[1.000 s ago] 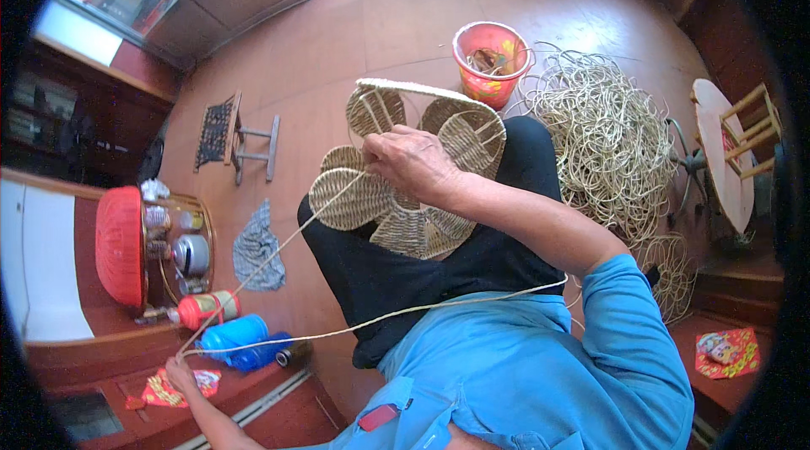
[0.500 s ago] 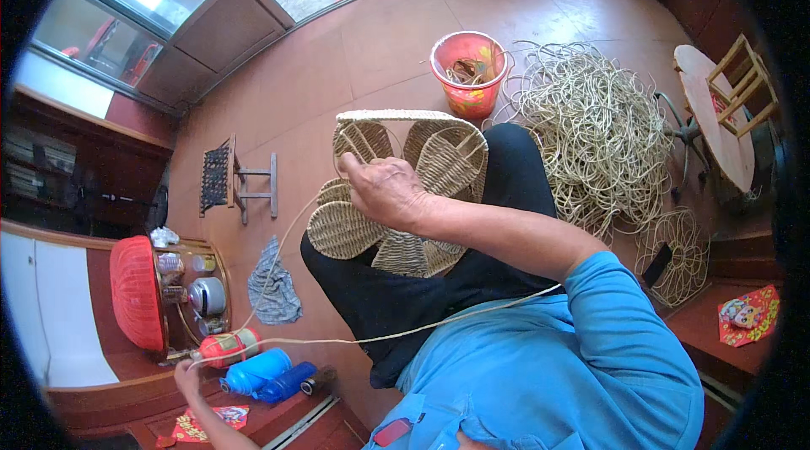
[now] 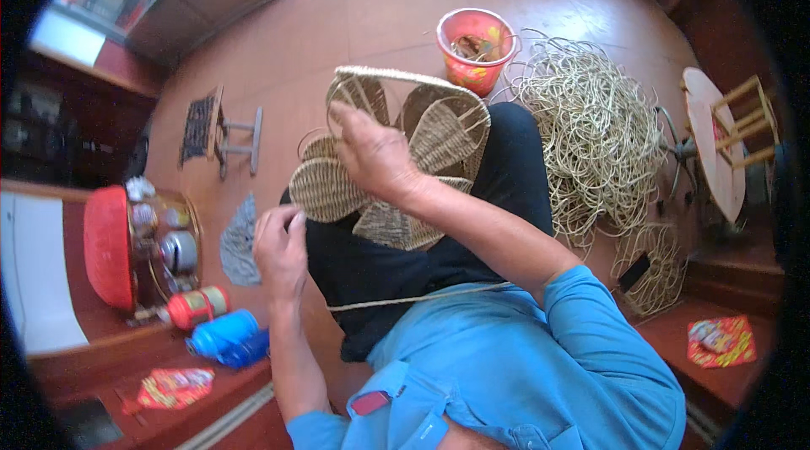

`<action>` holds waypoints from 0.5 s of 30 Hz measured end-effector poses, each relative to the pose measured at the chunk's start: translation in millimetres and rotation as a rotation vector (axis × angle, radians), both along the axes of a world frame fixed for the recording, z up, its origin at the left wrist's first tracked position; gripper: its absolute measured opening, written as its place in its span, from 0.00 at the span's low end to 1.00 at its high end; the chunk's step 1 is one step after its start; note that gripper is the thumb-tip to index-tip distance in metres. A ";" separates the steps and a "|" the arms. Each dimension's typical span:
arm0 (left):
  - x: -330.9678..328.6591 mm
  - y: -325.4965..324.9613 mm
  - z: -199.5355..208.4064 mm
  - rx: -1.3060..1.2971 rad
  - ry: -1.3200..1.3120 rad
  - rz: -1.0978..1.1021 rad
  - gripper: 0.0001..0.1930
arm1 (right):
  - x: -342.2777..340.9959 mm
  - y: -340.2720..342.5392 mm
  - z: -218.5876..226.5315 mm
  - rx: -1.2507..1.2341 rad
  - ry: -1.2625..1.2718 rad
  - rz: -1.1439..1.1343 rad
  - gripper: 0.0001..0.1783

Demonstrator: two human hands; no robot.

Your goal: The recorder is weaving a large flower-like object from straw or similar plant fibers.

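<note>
One woven basket (image 3: 443,140) rests on the lap (image 3: 363,269). Of two hands, the right hand (image 3: 371,150), partly curled, is over it; the left hand (image 3: 280,249) curls loosely nearby, both grips unclear. Beyond: one bucket (image 3: 477,70), one cord heap (image 3: 591,129).

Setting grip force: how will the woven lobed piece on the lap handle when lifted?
The woven piece is probably light for its size, with open gaps between lobes. Likely fairly stiff: the lobes show rounded, unsagging outlines. Its ribbed weave suggests it won't be slippery.

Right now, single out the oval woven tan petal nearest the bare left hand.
The leftmost oval woven tan petal; the others sit farther up or right from the left hand.
</note>
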State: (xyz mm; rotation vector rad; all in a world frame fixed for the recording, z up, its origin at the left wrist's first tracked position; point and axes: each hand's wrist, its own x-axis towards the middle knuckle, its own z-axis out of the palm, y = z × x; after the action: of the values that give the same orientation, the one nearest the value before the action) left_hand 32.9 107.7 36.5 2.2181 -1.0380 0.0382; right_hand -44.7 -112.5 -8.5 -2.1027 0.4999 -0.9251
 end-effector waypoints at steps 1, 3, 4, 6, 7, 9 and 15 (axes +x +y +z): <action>-11.3 -14.7 -0.4 -0.049 -0.001 -0.019 0.05 | -3.8 -1.5 5.6 0.099 -0.054 0.043 0.28; -26.1 -42.7 -0.6 -0.118 -0.062 -0.120 0.05 | -6.5 -13.4 -4.5 0.348 -0.106 0.198 0.25; -31.4 -52.8 1.0 -0.115 -0.086 -0.128 0.05 | -11.7 -19.1 -2.0 0.619 -0.153 0.352 0.23; -32.8 -71.1 -9.1 -0.152 -0.102 -0.139 0.05 | -25.9 -28.9 3.4 0.824 -0.160 0.467 0.21; -31.9 -78.5 -13.8 -0.192 -0.140 -0.149 0.06 | -32.8 -35.5 4.3 0.728 -0.087 0.439 0.20; -29.0 -91.5 -22.7 -0.190 -0.197 -0.148 0.07 | -48.1 -44.2 10.7 0.586 0.019 0.351 0.18; -28.5 -117.0 -33.3 -0.140 -0.456 -0.145 0.10 | -70.4 -75.7 11.0 0.467 0.131 0.308 0.14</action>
State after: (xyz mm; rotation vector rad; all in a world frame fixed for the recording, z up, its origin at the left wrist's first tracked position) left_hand 4.4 -9.3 3.2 2.0455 -1.3897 0.5568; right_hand -115.1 -188.2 2.5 -1.7519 0.3971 -0.4435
